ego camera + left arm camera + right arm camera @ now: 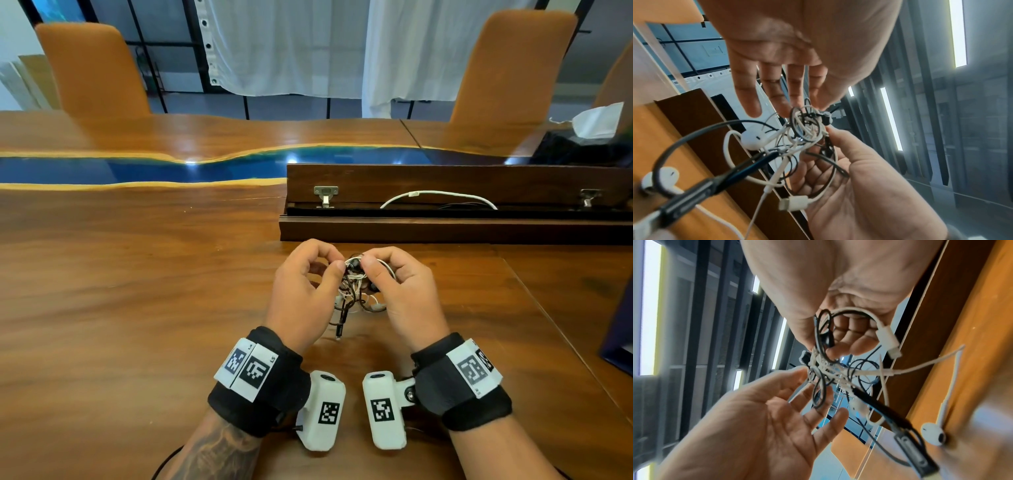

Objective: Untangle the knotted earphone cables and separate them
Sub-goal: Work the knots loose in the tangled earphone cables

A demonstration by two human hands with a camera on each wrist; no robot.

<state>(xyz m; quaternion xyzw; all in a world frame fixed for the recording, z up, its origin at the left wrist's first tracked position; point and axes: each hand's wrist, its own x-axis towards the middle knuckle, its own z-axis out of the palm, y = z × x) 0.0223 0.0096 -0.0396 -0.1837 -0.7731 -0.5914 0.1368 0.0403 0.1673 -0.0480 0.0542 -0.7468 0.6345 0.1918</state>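
Observation:
A knot of black and white earphone cables [352,287] hangs between my two hands just above the wooden table [137,308]. My left hand [337,267] pinches the top of the knot [807,123] with thumb and forefinger. My right hand [364,263] pinches it from the other side, with loops and the white connector [889,339] lying in its curled fingers [851,332]. A black jack plug [339,330] dangles down to the table. One white earbud [752,139] hangs in the tangle; another [933,434] lies on the table beside the black inline remote [910,447].
Right behind my hands stands an open dark wooden cable hatch [445,226] with a white cable [438,195] inside. A blue resin strip [137,169] crosses the table. Two orange chairs [92,68] stand at the far side. A face mask [597,120] lies far right; a dark blue box [620,329] sits at the right edge.

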